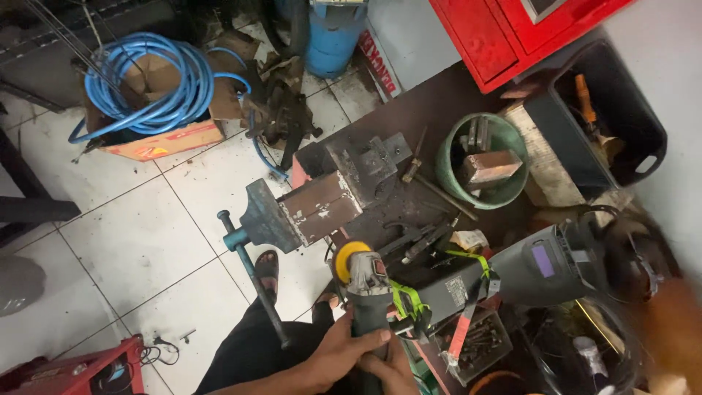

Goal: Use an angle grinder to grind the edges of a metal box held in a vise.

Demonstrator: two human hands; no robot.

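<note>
My left hand point(338, 352) wraps around the grey body of an angle grinder point(368, 289), thumb lying across it. My right hand point(395, 374) grips the same body just below and to the right, partly cut off by the frame's lower edge. The grinder points away from me, and its yellow disc point(350, 253) sits close to the front of a heavy bench vise point(311, 210). The vise has blue-grey jaws, worn paint and a long handle point(256, 281) hanging down over the floor.
A cluttered dark workbench point(409, 110) carries a green bucket point(447, 170) with metal blocks, a black bin point(643, 132) of tools and a grey welding helmet point(545, 267). A red cabinet point(497, 36) stands behind. On the tiled floor point(131, 241) are a box of blue hose point(157, 80) and a blue cylinder point(333, 36).
</note>
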